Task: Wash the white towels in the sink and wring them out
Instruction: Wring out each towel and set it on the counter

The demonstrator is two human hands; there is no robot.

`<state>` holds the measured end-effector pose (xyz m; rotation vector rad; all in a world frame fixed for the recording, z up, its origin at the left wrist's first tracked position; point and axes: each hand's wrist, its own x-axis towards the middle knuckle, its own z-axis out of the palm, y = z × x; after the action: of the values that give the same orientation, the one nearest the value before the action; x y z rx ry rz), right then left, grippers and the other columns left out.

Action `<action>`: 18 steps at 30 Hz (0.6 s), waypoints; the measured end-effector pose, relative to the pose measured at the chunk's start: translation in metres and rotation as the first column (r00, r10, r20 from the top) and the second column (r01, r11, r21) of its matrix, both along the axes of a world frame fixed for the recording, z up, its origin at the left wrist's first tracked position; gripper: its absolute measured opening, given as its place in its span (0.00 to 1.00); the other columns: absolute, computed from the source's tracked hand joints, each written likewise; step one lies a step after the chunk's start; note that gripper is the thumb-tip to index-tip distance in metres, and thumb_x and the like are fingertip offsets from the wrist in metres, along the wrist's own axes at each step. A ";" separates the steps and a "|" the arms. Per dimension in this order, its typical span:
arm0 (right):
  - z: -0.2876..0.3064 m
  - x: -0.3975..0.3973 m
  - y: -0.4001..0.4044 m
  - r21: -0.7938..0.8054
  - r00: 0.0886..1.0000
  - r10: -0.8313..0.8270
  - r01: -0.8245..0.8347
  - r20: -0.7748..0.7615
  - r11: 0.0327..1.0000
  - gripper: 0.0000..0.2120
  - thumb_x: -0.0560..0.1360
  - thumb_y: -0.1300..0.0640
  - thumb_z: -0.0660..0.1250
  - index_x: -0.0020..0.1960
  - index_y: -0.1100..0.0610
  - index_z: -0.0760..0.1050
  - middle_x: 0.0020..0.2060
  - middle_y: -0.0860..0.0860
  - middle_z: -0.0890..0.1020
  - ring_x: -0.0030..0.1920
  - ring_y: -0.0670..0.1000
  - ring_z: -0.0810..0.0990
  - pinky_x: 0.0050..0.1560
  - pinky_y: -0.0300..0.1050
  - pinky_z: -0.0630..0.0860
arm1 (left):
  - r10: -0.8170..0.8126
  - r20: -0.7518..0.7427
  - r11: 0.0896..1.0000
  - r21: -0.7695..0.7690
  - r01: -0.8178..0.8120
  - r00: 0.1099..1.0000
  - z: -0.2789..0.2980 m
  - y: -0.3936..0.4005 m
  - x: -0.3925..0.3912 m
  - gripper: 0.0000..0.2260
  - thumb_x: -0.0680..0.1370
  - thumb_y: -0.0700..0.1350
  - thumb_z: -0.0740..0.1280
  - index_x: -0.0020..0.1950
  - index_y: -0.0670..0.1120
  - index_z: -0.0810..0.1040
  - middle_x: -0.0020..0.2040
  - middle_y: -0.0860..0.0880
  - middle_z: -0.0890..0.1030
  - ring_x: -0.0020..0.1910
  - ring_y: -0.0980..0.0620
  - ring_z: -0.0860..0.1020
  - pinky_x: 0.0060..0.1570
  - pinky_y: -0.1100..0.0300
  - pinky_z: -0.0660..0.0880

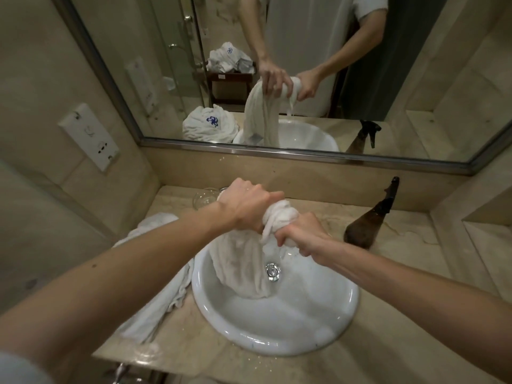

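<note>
Left hand: centre of the frame, fist closed around the upper end of the white towel.
Right hand: just right of it, fist clenched on the same twisted bunch.
White towel: gripped between both hands above the sink, its loose end hanging into the basin beside the drain.
Second towel: heaped on the counter at lower left, touching the sink rim.
Counter: beige marble, wet and speckled near the sink.
Spray bottle: dark, at right of the frame, near the back of the counter.
Glass bowl: behind the left hand.
Mirror: spans the upper frame, reflecting towel, arms and a shower door.
Wall socket panel: upper left, on beige tile.
</note>
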<state>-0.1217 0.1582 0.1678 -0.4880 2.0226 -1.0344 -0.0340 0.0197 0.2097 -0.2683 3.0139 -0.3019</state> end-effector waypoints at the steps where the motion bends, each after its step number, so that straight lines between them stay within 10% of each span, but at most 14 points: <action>1: -0.002 0.002 0.000 -0.015 0.998 -0.045 0.046 0.038 0.999 0.13 0.53 0.66 0.72 0.36 0.57 0.78 0.21 0.45 0.68 0.24 0.49 0.62 0.25 0.38 0.56 | -0.001 -0.010 1.000 -0.008 0.001 1.000 0.000 0.001 0.000 0.28 0.65 0.70 0.70 0.57 0.57 0.67 0.50 0.49 0.81 0.45 0.41 0.83 0.35 0.55 0.66; 12: -0.007 0.012 0.001 -0.060 0.980 -0.157 0.165 0.121 0.984 0.15 0.51 0.67 0.68 0.36 0.56 0.77 0.21 0.46 0.68 0.24 0.49 0.64 0.25 0.38 0.58 | 0.024 -0.047 1.000 -0.016 -0.025 0.999 -0.008 0.006 0.007 0.32 0.69 0.69 0.69 0.69 0.59 0.66 0.58 0.48 0.77 0.47 0.41 0.83 0.36 0.55 0.68; 18: 0.033 -0.002 0.000 -0.075 0.950 0.206 -0.229 -0.236 0.971 0.10 0.62 0.61 0.77 0.34 0.51 0.76 0.22 0.41 0.73 0.22 0.40 0.69 0.21 0.36 0.64 | 0.173 -0.127 0.980 0.122 -0.158 0.977 0.007 -0.001 0.021 0.34 0.66 0.74 0.67 0.68 0.63 0.67 0.51 0.50 0.77 0.47 0.41 0.82 0.38 0.54 0.68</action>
<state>-0.1232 0.1582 0.2005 -0.8992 2.0627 -0.9838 -0.0126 0.0191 0.2170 -0.5482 3.1017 -0.1034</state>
